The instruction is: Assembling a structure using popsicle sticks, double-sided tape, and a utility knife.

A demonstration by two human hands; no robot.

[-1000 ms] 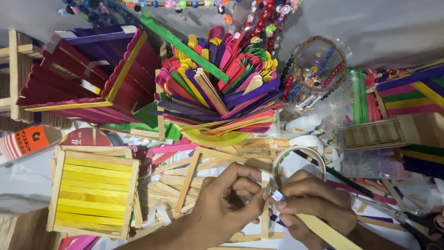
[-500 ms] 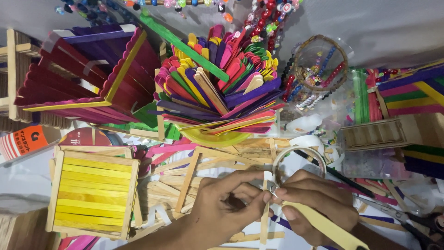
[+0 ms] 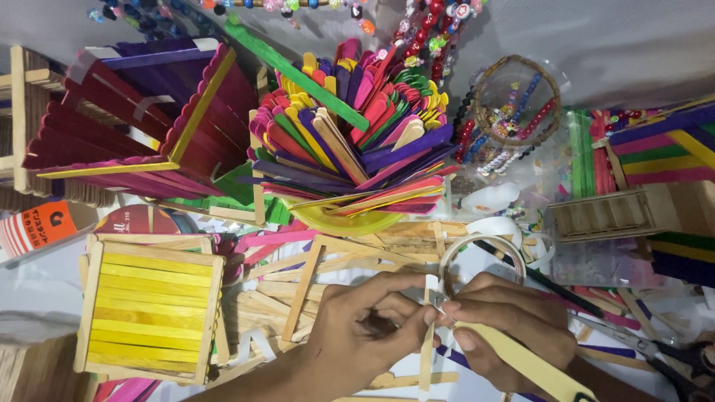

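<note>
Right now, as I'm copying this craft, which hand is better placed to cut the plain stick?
Probably the right: the right hand grips the yellow-handled cutter, its blade at the plain stick, while the left hand pinches that stick.

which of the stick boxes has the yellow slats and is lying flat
The square box at lower left, left of the left hand. Its slats are yellow in a plain wooden frame; the tilted box above it is red and purple.

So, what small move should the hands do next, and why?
Probably draw the knife blade a little further along the stick. The right hand holds a yellow-handled knife with its blade against an upright plain craft stick, which the left hand pinches at the same spot.
</note>
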